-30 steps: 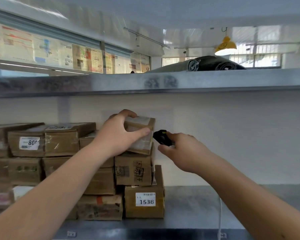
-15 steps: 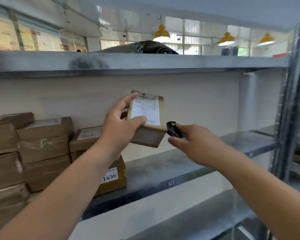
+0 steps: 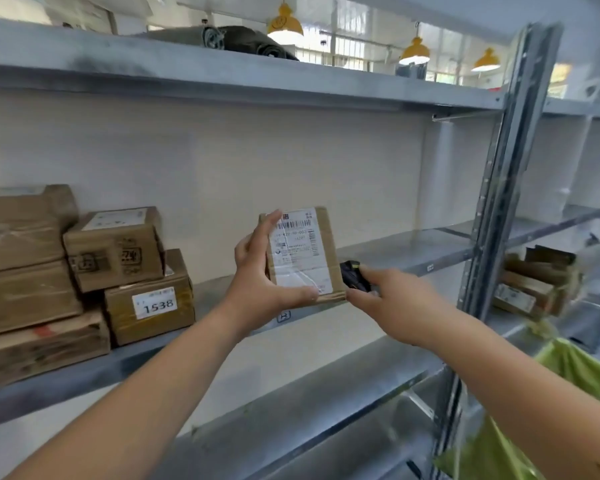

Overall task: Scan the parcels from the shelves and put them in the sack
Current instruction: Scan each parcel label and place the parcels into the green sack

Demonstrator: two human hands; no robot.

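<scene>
Cardboard parcels point(image 3: 84, 268), brown and taped, sit stacked at the left end of the grey metal shelf point(image 3: 388, 251); one low in the pile carries a white sticker reading 1538 point(image 3: 155, 304). They look like ordinary rigid cartons, and their sizes suggest most are light enough to lift one-handed, though that is a guess from appearance.

Further right, the left hand point(image 3: 257, 275) holds a small flat brown cardboard parcel point(image 3: 303, 254) up in front of the shelf, clear of the stack. The thumb lies along the lower edge and the fingers wrap the left edge, so the white shipping label point(image 3: 298, 251) with its barcode faces the camera unobstructed. Held this way by one hand alone, the box is probably light. It appears stiff, with firm edges that give a sure purchase. Clear tape runs over its face, and I would expect that to be slick, so gripping the cardboard edges seems wiser than pressing on the taped front. Nothing shows whether the contents are fragile.

Just beside the parcel's lower right corner, the right hand point(image 3: 395, 303) has its fingers curled round a small black handheld scanner point(image 3: 354, 278), whose front end points toward the parcel. Whether the scanner touches the carton cannot be made out.

At the far right, past the shelf's upright post point(image 3: 499, 202), a crumpled yellow-green sack point(image 3: 568, 368) hangs low, near the right forearm, with more brown parcels point(image 3: 530, 285) on the neighbouring shelf above it.
</scene>
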